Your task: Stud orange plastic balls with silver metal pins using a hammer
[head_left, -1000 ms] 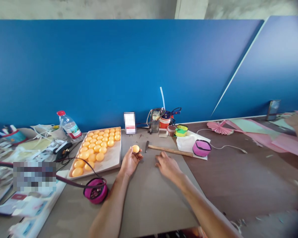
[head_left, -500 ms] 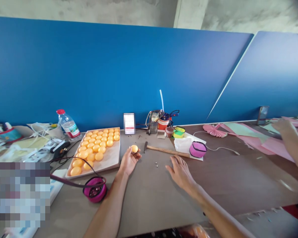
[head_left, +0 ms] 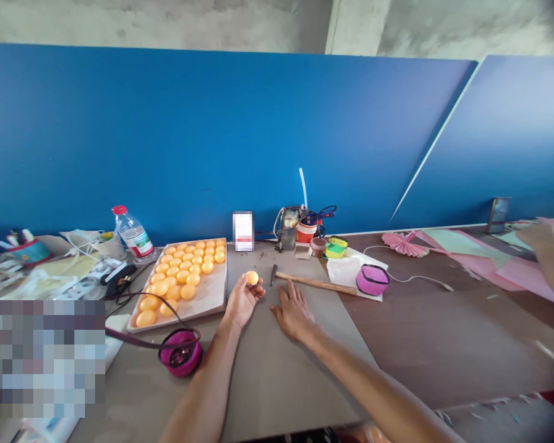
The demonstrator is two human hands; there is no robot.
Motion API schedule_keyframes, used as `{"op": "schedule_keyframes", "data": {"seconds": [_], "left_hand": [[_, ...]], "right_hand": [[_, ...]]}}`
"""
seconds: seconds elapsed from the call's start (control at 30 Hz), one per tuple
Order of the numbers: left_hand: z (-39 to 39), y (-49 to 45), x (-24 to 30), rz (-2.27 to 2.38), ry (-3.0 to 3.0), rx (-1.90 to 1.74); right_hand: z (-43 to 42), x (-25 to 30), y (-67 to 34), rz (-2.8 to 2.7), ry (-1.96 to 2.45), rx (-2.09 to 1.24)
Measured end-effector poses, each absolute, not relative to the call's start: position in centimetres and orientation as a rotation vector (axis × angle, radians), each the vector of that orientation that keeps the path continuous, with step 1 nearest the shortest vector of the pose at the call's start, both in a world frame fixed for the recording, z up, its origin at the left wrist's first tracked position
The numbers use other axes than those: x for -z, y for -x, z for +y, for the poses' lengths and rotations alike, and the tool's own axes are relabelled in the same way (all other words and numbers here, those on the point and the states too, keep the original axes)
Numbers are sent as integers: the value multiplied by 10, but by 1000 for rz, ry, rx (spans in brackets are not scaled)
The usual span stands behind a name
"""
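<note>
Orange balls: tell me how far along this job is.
Done: rows of balls fill most of the tray; whether they have been worked on cannot be told. In hand: the left hand holds a single ball at its fingertips, and the right hand lies flat on the board. Left: the hammer lies untouched just beyond the right hand.

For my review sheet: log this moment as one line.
left hand: holds orange ball | right hand: open, palm down on board, beside hammer | tray: rows of balls
</note>
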State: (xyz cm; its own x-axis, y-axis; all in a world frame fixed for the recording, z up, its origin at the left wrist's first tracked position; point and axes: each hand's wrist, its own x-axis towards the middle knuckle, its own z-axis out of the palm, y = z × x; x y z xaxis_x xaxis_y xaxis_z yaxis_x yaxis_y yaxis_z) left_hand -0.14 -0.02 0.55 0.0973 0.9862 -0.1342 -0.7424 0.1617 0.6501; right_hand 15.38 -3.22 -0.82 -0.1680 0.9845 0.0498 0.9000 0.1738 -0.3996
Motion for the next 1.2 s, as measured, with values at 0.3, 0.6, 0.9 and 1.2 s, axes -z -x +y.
{"op": "schedule_keyframes", "data": {"seconds": [0.3,0.6,0.9,1.2], "left_hand": [[5,9,-4,647,-426,-1397],[7,9,-6,670,-438,-1487],[5,3,-7,722,-476,-1464],[3,1,-5,741,-521,-1448]], "right_hand": [[2,6,-144,-1972,1473,-329],[20,-12,-188,-1754,1504,-633],[10,6,-204,-2128,1174,-771],[14,12,-200,-2030,1173,-683]]}}
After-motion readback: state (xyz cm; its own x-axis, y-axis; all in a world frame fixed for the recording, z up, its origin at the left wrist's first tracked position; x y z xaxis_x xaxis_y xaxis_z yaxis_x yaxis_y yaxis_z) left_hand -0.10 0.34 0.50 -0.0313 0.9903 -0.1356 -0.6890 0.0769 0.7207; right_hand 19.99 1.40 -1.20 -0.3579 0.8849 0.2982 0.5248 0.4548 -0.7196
